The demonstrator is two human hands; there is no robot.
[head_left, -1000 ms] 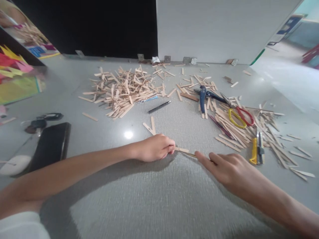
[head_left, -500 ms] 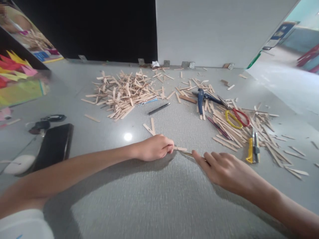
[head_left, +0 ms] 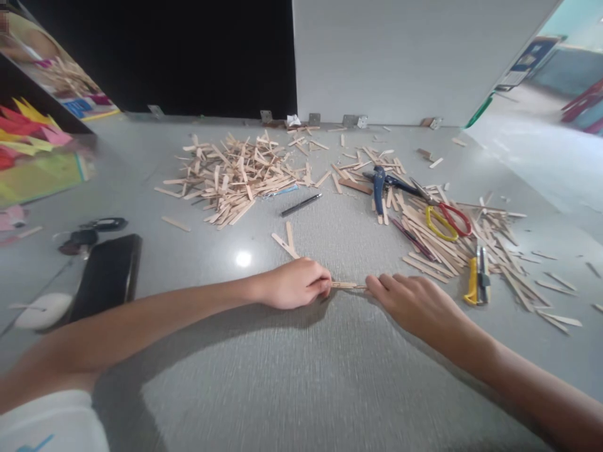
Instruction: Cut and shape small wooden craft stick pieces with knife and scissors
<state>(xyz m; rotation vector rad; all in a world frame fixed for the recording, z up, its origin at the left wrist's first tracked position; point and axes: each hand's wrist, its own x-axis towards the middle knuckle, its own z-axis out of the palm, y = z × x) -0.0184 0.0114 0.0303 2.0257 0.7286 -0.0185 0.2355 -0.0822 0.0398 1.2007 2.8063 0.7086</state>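
Observation:
My left hand (head_left: pixel 298 284) is closed round one end of a pale wooden craft stick (head_left: pixel 343 285), low over the grey table. The stick's other end points right. Closed too, my right hand (head_left: pixel 411 298) grips a thin, dark, narrow tool (head_left: pixel 362 287); its tip meets the stick, and most of it is hidden under the fingers, so its kind does not show. Just beyond my left hand lie two loose craft sticks (head_left: pixel 285 240) in a V, one with a slot cut in it.
Behind lie a heap of craft sticks (head_left: pixel 235 179) and a black pen (head_left: pixel 301 205). To the right are blue-handled pliers (head_left: pixel 378 188), scissors (head_left: pixel 441 224) and a yellow cutter (head_left: pixel 473 282) among more sticks. A phone (head_left: pixel 106 270) and white mouse (head_left: pixel 44 311) lie left.
My right hand has moved slightly up and its tool now lies nearly in line with the stick. My left hand has shifted a little right and down, still holding the stick.

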